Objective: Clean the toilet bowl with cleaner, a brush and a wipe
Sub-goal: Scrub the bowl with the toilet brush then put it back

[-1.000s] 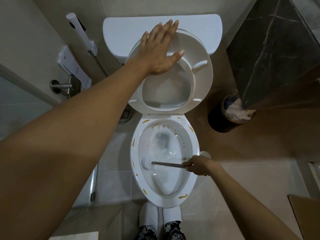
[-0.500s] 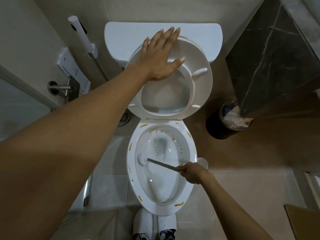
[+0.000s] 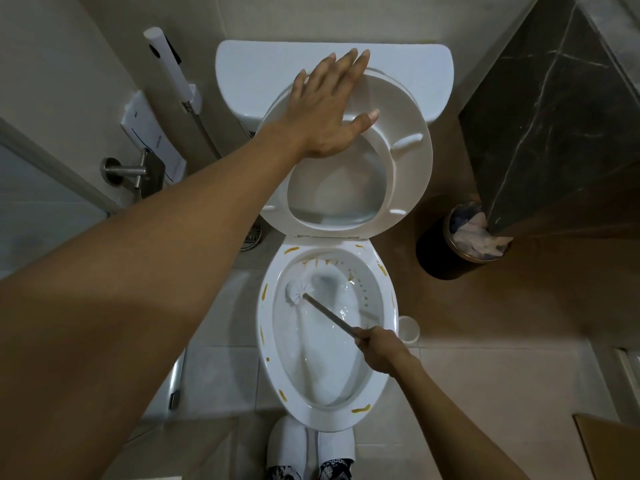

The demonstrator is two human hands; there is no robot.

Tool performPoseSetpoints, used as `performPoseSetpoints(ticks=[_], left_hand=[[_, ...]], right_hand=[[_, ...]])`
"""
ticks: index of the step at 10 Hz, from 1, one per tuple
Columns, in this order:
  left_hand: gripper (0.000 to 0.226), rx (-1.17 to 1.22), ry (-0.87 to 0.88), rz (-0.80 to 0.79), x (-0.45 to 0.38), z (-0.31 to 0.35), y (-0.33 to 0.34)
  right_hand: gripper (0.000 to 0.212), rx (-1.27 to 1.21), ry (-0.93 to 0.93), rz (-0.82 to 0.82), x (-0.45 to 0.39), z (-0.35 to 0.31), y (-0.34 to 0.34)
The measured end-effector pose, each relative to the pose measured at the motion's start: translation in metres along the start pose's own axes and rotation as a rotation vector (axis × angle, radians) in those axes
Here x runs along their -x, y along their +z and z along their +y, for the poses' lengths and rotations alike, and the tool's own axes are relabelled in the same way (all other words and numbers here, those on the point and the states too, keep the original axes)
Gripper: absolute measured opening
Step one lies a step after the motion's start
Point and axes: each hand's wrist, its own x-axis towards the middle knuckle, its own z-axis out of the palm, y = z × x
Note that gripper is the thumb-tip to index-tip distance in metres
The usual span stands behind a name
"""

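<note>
Toilet bowl (image 3: 389, 327) was being scrubbed: the right hand (image 3: 379, 348) gripped the brush (image 3: 299, 292), the left hand (image 3: 329, 109) lay flat on the seat (image 3: 412, 161). Next, I think, the yellow marks (image 3: 361, 408) on the rim needed scrubbing.

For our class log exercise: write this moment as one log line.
left hand: flat on raised white seat | right hand: grips grey-handled white brush | bowl: yellow marks

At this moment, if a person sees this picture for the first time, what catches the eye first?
First, the long left arm stretching to the raised toilet seat, where the left hand presses flat with straight fingers. Next, the open toilet bowl in the middle, its rim dotted with yellow-orange streaks. Inside it, the right hand grips a toilet brush whose white head touches the bowl's left wall.
</note>
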Motion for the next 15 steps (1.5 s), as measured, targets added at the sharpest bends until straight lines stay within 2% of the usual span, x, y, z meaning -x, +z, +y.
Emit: performPoseSetpoints(ticks=[2,5,7,8,10,12,14,15], left_hand=[[0.074,0.011,-0.003,0.001,0.0,0.001,-0.001],[0.075,0.008,0.0,-0.011,-0.001,0.001,-0.001],[0.075,0.008,-0.002,-0.017,0.0,0.001,-0.002],[0.075,0.01,-0.003,-0.023,0.0,0.001,-0.003],[0.074,0.009,-0.008,-0.014,0.001,0.002,-0.003],[0.074,0.032,-0.01,-0.029,0.002,0.003,-0.004],[0.074,0.026,-0.014,-0.025,0.001,0.003,-0.004],[0.074,0.022,-0.012,-0.024,0.001,0.003,-0.004]], right_hand=[[0.039,-0.047,0.052,-0.093,0.016,0.001,-0.004],[0.039,-0.214,0.096,0.013,0.007,-0.008,0.003],[0.039,-0.215,0.108,-0.081,0.019,-0.002,-0.002],[0.039,-0.243,0.126,-0.008,0.01,-0.003,0.0],[0.038,-0.231,0.135,-0.053,0.015,-0.002,0.004],[0.038,-0.263,0.146,-0.007,0.007,-0.005,-0.002],[0.038,-0.162,0.018,-0.095,0.012,-0.009,-0.007],[0.039,-0.048,-0.019,-0.037,0.002,-0.017,-0.012]])
